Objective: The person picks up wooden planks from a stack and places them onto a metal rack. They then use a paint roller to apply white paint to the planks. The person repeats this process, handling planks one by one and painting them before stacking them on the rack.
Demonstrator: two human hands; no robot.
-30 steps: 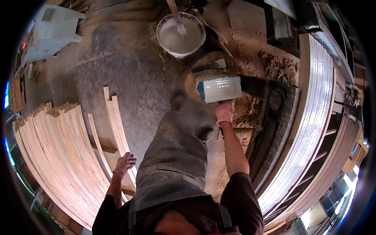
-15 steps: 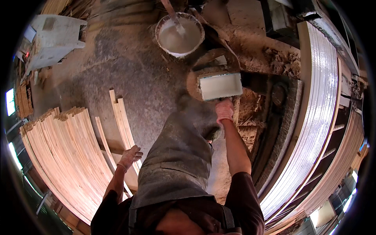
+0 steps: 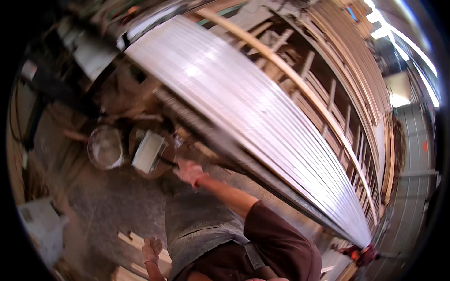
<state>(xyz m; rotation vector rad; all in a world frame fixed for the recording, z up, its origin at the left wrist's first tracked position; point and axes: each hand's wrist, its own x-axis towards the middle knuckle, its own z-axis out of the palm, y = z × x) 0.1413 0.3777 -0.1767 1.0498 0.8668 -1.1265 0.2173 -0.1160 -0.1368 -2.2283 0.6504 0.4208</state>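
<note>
My right hand [image 3: 191, 172], in a pale reddish glove, is closed round the dark handle of a white rectangular pan-like tool [image 3: 149, 152]. The tool's white face shows over a round brownish lid or stand; whether the two touch I cannot tell. Left of it stands a round bucket [image 3: 106, 149] of whitish liquid, with a stick-like handle reaching over its rim. My left hand [image 3: 152, 249], also gloved, hangs low beside my grey apron [image 3: 201, 225]. Its fingers are curled in and nothing shows in them. Pale wooden strips [image 3: 131, 240] lie close by that hand.
A long bed of glossy whitish strips [image 3: 253, 103] stretches across the right side, with a wooden rack [image 3: 323, 112] beyond it. At the left is a grey box-like block [image 3: 42, 227]. A blurred red and dark shape [image 3: 361, 256] shows at the lower right.
The view has swung to the right, so the glossy strips now fill much of it. My right hand still grips the tool, now slanted in the picture. My left hand stays low, fingers curled.
</note>
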